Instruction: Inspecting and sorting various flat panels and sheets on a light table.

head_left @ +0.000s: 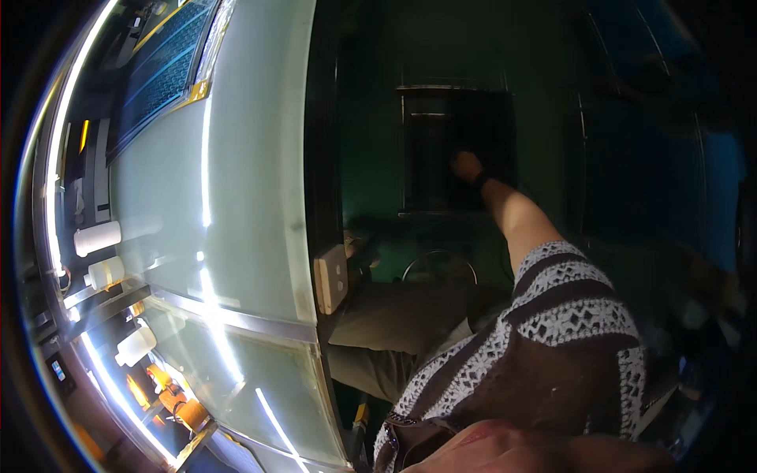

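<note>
Past a patterned sleeve [569, 293], the right hand [467, 165] reaches.

Brown, white-diamond-patterned shirt [564, 374]; pale green tabletop [256, 158]; boxlike thing [438, 142], perhaps black.

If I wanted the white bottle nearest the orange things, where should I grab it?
Probably around the wide body of the white bottle, coming from the picture's right, across the bench. The broad body faces that side, while the narrow tip points to the lower left. I can't tell whether it stands or lies.
</note>
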Action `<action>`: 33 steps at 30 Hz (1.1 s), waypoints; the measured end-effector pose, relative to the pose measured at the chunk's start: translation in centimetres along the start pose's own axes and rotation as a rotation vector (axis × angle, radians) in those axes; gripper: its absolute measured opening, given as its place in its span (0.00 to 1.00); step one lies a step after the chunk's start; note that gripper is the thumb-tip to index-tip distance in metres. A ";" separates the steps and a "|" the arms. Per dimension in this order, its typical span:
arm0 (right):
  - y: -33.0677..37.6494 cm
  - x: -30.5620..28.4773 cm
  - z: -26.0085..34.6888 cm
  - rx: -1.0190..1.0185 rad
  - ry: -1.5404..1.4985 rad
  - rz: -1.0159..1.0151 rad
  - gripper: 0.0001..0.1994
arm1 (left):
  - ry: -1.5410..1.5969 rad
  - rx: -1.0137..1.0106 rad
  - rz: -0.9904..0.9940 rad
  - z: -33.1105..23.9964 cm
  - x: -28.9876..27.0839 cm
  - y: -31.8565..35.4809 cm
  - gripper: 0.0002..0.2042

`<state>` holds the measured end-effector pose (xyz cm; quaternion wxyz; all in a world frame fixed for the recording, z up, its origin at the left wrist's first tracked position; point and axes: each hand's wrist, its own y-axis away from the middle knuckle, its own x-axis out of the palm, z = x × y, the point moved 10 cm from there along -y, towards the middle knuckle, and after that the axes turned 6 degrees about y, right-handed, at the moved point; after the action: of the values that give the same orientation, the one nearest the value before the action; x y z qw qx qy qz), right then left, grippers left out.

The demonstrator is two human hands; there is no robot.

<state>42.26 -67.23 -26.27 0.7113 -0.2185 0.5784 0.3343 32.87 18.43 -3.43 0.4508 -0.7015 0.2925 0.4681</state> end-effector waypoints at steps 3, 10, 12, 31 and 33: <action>-1.2 1.4 -0.6 0.226 0.023 0.069 0.16 | -0.003 -0.029 -0.010 0.2 -0.7 -0.2 0.23; -5.2 1.2 -6.0 0.117 0.735 0.131 0.16 | 0.062 -0.077 0.035 -0.9 1.2 -1.0 0.22; -4.1 0.0 -2.8 0.070 0.791 0.116 0.15 | 0.050 -0.104 0.023 0.1 0.3 -0.8 0.22; 19.5 -26.5 1.4 0.082 -0.925 -0.015 0.15 | 0.109 0.022 -0.044 -2.8 -1.1 -8.0 0.22; 18.8 -28.6 4.9 -0.006 -1.064 -0.010 0.15 | 0.116 0.023 -0.067 -2.3 -2.5 -8.8 0.22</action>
<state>28.75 -57.38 4.00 0.9074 -0.0235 0.1358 0.3970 40.10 20.06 2.33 0.4566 -0.7316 0.2997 0.4078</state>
